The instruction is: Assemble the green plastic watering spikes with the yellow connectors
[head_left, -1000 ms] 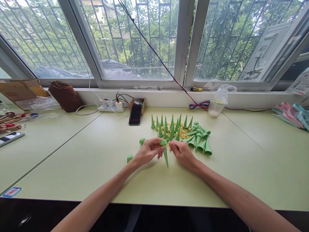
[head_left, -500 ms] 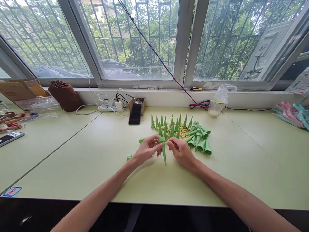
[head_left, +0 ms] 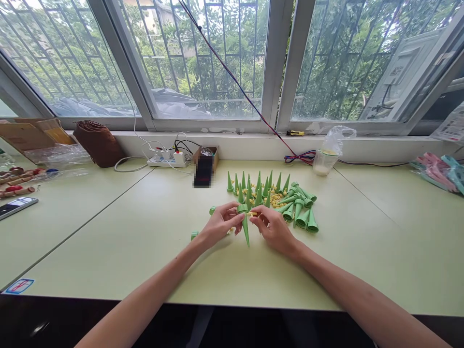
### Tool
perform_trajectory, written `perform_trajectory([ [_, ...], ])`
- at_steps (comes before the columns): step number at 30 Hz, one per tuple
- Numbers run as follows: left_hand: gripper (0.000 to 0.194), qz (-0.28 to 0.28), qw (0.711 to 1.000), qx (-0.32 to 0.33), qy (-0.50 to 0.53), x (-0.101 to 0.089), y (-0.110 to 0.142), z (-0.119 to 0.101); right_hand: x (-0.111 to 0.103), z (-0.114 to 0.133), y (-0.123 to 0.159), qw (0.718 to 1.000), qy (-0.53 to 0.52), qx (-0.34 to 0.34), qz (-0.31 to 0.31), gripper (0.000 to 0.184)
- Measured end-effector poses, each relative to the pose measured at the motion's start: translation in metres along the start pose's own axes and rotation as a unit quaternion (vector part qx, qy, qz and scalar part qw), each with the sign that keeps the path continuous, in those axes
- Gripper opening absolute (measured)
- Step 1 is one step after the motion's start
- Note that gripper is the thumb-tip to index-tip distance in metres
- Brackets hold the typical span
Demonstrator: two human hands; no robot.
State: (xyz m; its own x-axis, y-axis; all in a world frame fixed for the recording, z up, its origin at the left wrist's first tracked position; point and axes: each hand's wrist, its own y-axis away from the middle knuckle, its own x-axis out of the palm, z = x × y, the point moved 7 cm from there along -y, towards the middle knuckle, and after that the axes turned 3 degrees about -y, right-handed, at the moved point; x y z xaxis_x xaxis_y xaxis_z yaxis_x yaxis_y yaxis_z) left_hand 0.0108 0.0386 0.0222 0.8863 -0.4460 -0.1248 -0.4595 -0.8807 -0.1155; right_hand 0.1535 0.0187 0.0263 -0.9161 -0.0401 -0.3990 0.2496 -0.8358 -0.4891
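My left hand (head_left: 224, 222) grips a green plastic spike (head_left: 245, 228) near its wide ridged cap, with the tip pointing down. Between the thumb and fingers of my right hand (head_left: 272, 226) is a small yellow plastic piece (head_left: 253, 213), held at the spike's side just under the cap. Whether it is inserted or only touching, I cannot tell. Beyond my hands, several green spikes (head_left: 279, 182) stand upright among scattered yellow pieces (head_left: 276, 198). More green spikes (head_left: 298, 208) lie in a pile to the right. Green caps (head_left: 195, 235) show beside my left hand and wrist, partly hidden.
A power strip (head_left: 165, 161) with cables and a small cardboard box (head_left: 213, 155) are along the back edge. A plastic cup with a bag (head_left: 325, 159) stands at back right, and pink and teal items (head_left: 437, 170) lie far right. A phone (head_left: 17, 208) rests at left.
The yellow piece in my right fingers now shows more clearly against the spike's side. My right hand has shifted very slightly; the left hand keeps its hold.
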Motion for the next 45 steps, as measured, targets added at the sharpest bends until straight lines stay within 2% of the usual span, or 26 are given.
perform_trajectory([
  [15, 0.029, 0.037, 0.998, 0.037, -0.018, 0.0069, -0.0011, 0.0008, -0.0011, -0.0052, -0.0002, 1.0, 0.008, -0.009, -0.004, 0.036],
  [34, 0.025, 0.022, 0.999, 0.047, -0.016, 0.0032, -0.0023, 0.0004, -0.001, 0.0002, 0.0, 1.0, 0.004, -0.014, 0.007, 0.026],
  [45, 0.026, 0.022, 0.999, 0.044, -0.014, 0.0043, -0.0017, 0.0001, -0.0005, -0.0023, -0.0002, 1.0, 0.009, -0.019, 0.002, 0.029],
])
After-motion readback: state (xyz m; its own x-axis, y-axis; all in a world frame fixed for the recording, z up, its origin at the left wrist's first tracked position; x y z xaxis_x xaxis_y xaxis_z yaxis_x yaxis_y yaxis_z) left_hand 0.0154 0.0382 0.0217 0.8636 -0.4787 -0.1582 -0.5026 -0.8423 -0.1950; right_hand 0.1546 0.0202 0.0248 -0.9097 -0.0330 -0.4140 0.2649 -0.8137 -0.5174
